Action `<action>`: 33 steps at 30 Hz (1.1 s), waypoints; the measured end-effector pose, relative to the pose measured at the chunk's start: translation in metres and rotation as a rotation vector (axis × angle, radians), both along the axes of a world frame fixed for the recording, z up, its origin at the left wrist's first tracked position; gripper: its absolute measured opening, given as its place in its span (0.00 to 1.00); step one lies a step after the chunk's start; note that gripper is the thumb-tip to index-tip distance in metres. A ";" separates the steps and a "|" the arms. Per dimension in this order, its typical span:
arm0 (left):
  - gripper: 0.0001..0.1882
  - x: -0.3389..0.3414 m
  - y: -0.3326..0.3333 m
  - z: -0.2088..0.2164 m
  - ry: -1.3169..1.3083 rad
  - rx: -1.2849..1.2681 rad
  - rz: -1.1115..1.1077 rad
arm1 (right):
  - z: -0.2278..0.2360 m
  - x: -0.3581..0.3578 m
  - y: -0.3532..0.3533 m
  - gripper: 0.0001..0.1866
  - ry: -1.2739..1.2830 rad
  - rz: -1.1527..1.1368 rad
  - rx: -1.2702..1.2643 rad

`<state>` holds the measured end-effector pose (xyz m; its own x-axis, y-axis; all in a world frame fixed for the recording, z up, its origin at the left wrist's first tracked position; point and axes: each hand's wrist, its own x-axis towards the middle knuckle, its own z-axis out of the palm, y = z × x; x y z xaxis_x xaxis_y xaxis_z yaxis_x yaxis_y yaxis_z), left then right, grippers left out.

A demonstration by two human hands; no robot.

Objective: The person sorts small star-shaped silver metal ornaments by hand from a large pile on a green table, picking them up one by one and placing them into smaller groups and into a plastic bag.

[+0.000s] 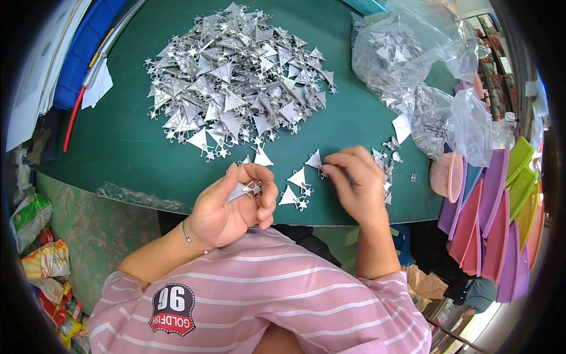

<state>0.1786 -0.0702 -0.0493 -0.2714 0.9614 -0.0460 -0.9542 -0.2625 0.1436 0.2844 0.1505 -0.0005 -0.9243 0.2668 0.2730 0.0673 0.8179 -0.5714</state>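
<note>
Small silver triangular metal pieces with star-shaped ends form a big pile (pixel 236 76) on the green table. My left hand (pixel 227 209) is palm up with its fingers curled round one or more such pieces (pixel 239 192); how many is hidden. My right hand (pixel 356 183) is in a pinch, its fingertips at the star end of another triangular piece (pixel 314 159) on the table. Two more pieces, one nearer (pixel 289 196) and one beyond it (pixel 298 177), lie between my hands. Another loose piece (pixel 262 157) sits just past my left fingers.
To the right of my right hand is a small heap of metal parts (pixel 386 171). Clear plastic bags of metal parts (pixel 389 53) stand at the far right. Coloured plastic baskets (pixel 483 206) hang off the right side. A blue tray (pixel 88 47) and a red-tipped rod (pixel 73 118) are at left.
</note>
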 end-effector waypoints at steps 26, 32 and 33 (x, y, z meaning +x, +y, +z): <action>0.25 0.001 -0.001 0.000 0.004 0.000 0.008 | -0.018 0.016 0.010 0.12 0.130 0.078 -1.838; 0.25 0.001 0.001 0.001 0.023 -0.024 0.005 | 0.000 0.015 0.009 0.07 0.150 -0.139 -1.467; 0.25 0.000 0.001 0.001 0.023 -0.027 0.013 | 0.002 0.018 0.013 0.06 0.170 -0.205 -1.270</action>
